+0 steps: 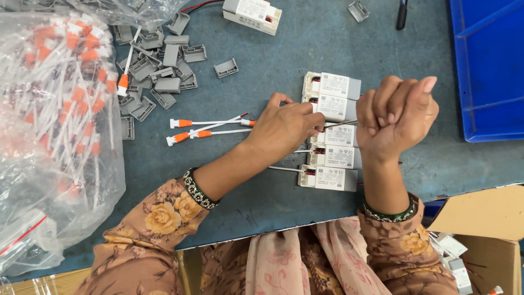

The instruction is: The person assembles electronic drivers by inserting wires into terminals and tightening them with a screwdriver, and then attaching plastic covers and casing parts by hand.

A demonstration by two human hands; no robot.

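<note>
Several white driver boxes (330,178) lie in a column on the blue-grey table (273,65). My left hand (284,127) rests against the second box (334,107), fingers pinched at its terminal end on white wires with orange connectors (207,127) that trail off to the left. My right hand (396,112) is a raised fist over the column. A thin metal shaft (343,124) sticks out from under it toward my left fingers; the handle is hidden in the fist.
A heap of grey plastic caps (158,65) lies at upper left beside a big clear bag of orange-tipped cables (54,109). Another white box (252,13) sits at the top. A blue bin (488,65) stands right, with a cardboard carton (486,218) at lower right.
</note>
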